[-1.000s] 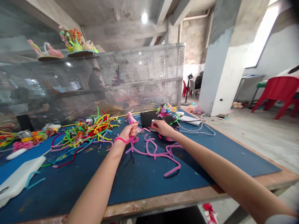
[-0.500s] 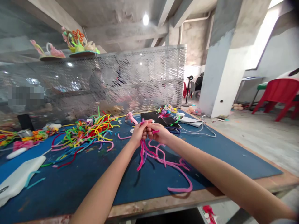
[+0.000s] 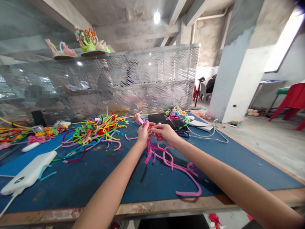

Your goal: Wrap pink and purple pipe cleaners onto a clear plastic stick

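My left hand is closed around a bundle of fuzzy pipe cleaners, whose magenta ends and a purple end hang below the fist. Close beside it, my right hand pinches a magenta pipe cleaner near the bundle's top; the fingers partly hide the joint. Beneath both hands, long pink pipe cleaners lie curved on the blue mat. A small pink fuzzy piece shows just beyond my left hand.
Left is a tangled heap of coloured pipe cleaners. A white device with a cable lies nearer. Behind the hands are a black flat object and white cable. A perforated metal screen borders the table's back.
The view has turned slightly left, so everything sits farther right. My right hand has drawn a little apart from my left, its fingers still pinching the magenta pipe cleaner.
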{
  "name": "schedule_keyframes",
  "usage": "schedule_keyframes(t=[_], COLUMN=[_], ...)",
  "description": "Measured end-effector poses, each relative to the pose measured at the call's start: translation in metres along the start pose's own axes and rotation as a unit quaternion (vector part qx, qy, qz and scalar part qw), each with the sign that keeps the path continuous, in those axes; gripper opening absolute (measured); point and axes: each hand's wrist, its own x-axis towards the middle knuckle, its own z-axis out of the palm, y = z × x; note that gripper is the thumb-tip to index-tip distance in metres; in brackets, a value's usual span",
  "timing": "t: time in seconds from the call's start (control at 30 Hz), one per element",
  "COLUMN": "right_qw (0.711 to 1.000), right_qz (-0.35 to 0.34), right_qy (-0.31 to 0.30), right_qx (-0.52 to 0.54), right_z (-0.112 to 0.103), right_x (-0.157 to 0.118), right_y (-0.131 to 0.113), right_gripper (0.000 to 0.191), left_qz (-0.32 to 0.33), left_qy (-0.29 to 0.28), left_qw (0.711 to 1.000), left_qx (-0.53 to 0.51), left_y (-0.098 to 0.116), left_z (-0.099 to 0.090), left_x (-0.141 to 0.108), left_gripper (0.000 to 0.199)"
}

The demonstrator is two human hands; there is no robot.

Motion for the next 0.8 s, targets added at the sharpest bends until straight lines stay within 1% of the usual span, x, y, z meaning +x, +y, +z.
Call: schedule_keyframes(t=[0.07, 0.17, 0.3, 0.37, 0.4, 0.47, 0.53, 0.57, 0.6, 0.63, 0.73, 0.8], right_qw=[0.999, 0.991, 0.974, 0.958, 0.948, 0.927, 0.92, 0.921, 0.921, 0.923, 0.926, 0.929], right_qz=[0.049, 0.109, 0.179, 0.211, 0.221, 0.229, 0.233, 0.242, 0.254, 0.264, 0.282, 0.282], right_qy=[-0.003, -0.034, -0.089, -0.115, -0.127, -0.144, -0.146, -0.148, -0.15, -0.152, -0.152, -0.145], right_qx=[0.017, 0.062, 0.104, 0.155, 0.191, 0.26, 0.279, 0.268, 0.253, 0.236, 0.198, 0.188], right_z=[-0.002, -0.005, -0.006, -0.008, -0.009, -0.011, -0.013, -0.014, -0.014, -0.014, -0.012, -0.01], right_x=[0.0, 0.0, 0.001, 0.002, 0.002, 0.003, 0.005, 0.005, 0.006, 0.006, 0.006, 0.006], right_y=[-0.002, -0.005, -0.006, -0.004, -0.003, 0.0, 0.002, 0.003, 0.004, 0.004, 0.005, 0.006], right_gripper=[0.01, 0.007, 0.015, 0.02, 0.023, 0.04, 0.056, 0.06, 0.06, 0.056, 0.033, 0.026], left_qz=[0.026, 0.058, 0.075, 0.078, 0.081, 0.095, 0.119, 0.132, 0.145, 0.156, 0.176, 0.183], left_qy=[0.017, 0.037, 0.047, 0.049, 0.049, 0.043, 0.025, 0.013, 0.0, -0.011, -0.032, -0.034], left_qw=[1.0, 0.998, 0.996, 0.995, 0.995, 0.993, 0.989, 0.987, 0.984, 0.981, 0.975, 0.973], left_qx=[0.003, 0.009, 0.025, 0.037, 0.043, 0.057, 0.079, 0.092, 0.105, 0.117, 0.133, 0.134], left_y=[-0.002, -0.006, -0.009, -0.009, -0.009, -0.008, -0.007, -0.006, -0.006, -0.005, -0.004, -0.003], left_z=[0.0, -0.001, -0.009, -0.014, -0.016, -0.02, -0.022, -0.022, -0.021, -0.02, -0.016, -0.015], left_x=[0.001, 0.003, 0.01, 0.014, 0.015, 0.017, 0.017, 0.017, 0.016, 0.015, 0.011, 0.01], left_gripper=[0.033, 0.032, 0.036, 0.038, 0.038, 0.038, 0.039, 0.039, 0.038, 0.037, 0.035, 0.036])
